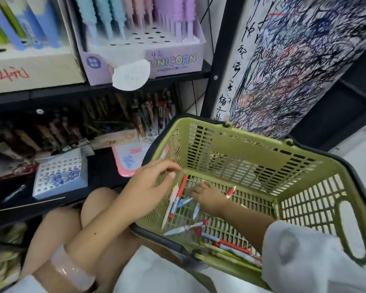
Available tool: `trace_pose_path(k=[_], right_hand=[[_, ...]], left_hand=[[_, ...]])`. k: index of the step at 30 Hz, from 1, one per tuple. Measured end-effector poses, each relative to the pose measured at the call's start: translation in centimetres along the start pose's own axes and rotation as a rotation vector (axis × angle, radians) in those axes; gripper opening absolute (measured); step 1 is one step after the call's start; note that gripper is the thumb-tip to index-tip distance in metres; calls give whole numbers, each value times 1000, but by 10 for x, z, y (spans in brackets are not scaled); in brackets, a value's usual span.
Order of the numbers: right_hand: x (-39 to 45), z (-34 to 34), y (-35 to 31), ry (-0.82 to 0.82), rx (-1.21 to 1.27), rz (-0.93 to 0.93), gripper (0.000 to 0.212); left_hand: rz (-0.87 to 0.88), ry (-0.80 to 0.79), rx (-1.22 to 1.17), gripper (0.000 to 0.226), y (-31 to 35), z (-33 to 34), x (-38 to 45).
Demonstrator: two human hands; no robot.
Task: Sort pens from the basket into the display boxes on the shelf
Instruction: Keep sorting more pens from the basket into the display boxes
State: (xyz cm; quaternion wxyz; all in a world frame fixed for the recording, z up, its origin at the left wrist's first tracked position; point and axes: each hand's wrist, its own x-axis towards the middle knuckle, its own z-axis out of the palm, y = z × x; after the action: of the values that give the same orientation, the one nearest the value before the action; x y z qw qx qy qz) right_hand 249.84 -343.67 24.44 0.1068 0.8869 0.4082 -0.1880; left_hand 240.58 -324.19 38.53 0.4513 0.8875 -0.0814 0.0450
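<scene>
Reaching down into the green slatted plastic basket point(251, 166), the right hand point(207, 197) rested on its floor among the loose pens, palm down. Its fingers pointed away from the camera, so whether they were clamped on a pen could not be told. The left hand point(150, 187) lay against the basket's near-left rim with fingers relaxed and slightly apart, holding nothing, most likely steadying the basket, which sat tilted on the person's lap so that its contents faced them.

The pens were still mostly in the basket. A long red pen point(179, 195) and a white pen with a pink top point(169, 205) lay side by side just left of the right hand, a small blue pen point(184, 201) lay between them and that hand, and a white pen with a red cap point(186, 227) lay nearer the camera. More pens were heaped along the near wall point(226, 249), probably slid there by the tilt.

On the black shelf point(51, 94) stood a lilac cardboard display box marked UNICORN point(173, 60), its pastel pens upright in punched holes with several front holes empty. A white perforated box point(59, 176) sat on the lower shelf. Judging from this, sorting was well short of done.
</scene>
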Motion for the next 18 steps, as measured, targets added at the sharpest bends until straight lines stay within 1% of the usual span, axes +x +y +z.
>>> trace_pose_path(k=[2,6,9,11,13,15,18], right_hand=[[2,6,1,-22,-79,-79,55],[-11,11,21,-61,-149,-151,55],[-28,12,46,-131,-157,-175,59],[-40,13,60,-170,-188,-204,68],[-47,18,66,-183,-228,-195,72],[-48,24,64,-155,-220,-155,67],[-48,35,56,-86,-199,-132,48]], left_hand=[[-5,-1,5,18,1,0,-1],[-7,-13,7,19,0,0,-1],[-13,-14,-6,19,1,0,-1],[-20,-18,-17,19,2,0,-1],[-29,-23,-23,20,3,0,-1],[-37,-26,-23,20,3,-1,-2],[-42,-27,-27,20,2,-2,-3]])
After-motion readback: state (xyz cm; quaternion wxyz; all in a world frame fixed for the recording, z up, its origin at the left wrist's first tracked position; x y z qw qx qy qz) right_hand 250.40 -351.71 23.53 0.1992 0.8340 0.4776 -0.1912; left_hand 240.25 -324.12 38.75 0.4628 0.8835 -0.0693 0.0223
